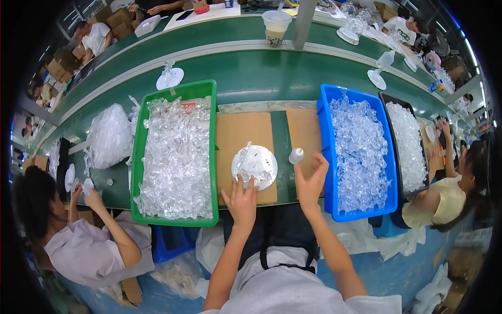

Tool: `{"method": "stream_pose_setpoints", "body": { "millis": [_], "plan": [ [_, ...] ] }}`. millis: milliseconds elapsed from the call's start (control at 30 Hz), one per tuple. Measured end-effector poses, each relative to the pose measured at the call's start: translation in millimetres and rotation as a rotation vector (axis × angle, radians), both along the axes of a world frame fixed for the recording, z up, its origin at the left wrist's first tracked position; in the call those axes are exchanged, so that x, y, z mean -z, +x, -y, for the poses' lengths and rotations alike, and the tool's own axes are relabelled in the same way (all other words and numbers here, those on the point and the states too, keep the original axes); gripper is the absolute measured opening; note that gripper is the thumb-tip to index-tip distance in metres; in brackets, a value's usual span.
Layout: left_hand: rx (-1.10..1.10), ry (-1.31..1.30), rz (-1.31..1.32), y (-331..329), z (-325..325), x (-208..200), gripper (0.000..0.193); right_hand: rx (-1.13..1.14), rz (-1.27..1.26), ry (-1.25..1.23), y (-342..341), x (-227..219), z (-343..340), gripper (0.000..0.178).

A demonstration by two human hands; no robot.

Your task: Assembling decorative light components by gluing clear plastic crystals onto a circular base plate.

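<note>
Left hand (242, 205): fingers spread and released, tips resting at the near edge of a white disc (267, 155), among clear plastic pieces (260, 177) on its face. Disc: flat, on a cardboard sheet (243, 125), directly under and ahead of these fingers.

Right hand (312, 180): fingers loosely curled, thumb apart from them; not clenched. Small white-capped bottle (296, 156): just beyond the thumb tip, upright; contact cannot be told.

Green tray (214, 136): left of the left fingers, heaped with clear plastic parts (175, 157). Blue tray (330, 157): right of the right fingers, filled with smaller clear parts (361, 152). Lidded cup (275, 29): well ahead of both hands' fingers, across the green bench (246, 68).
</note>
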State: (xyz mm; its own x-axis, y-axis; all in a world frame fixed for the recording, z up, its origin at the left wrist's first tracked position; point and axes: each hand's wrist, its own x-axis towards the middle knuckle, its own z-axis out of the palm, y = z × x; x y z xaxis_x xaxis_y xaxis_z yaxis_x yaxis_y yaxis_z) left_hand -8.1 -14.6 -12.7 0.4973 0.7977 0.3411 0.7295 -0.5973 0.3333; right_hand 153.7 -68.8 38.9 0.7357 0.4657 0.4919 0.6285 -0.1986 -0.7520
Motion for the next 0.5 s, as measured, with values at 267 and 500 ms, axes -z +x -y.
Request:
{"method": "stream_pose_setpoints", "body": {
  "millis": [267, 500],
  "plan": [
    [-0.03, -0.03, 0.016, 2, 1, 2, 0.031, -0.211, -0.155, -0.198, 21, 27, 13, 0.043],
    [-0.026, -0.045, -0.009, 2, -1, -2, 0.031, -0.421, -0.103, -0.578, -22, -11, 62, 0.036]
  ]
}}
